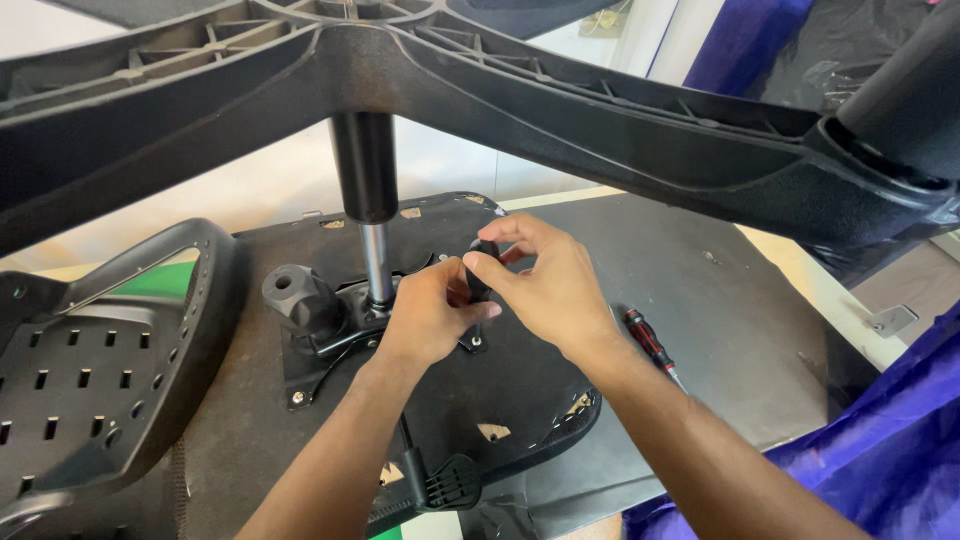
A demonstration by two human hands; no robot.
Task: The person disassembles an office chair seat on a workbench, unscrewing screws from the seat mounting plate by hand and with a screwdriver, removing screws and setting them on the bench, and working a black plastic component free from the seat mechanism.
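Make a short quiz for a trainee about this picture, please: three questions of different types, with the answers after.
1. True or false: the red and black screwdriver lies on the table, apart from both hands.
2. Multiple choice: what do the left hand and the right hand grip together? A) a black tool handle B) the perforated backrest C) the chair base
3. Fill in: the chrome gas cylinder stands ____ on the mechanism plate of the upturned seat.

Key: 1 true; 2 A; 3 upright.
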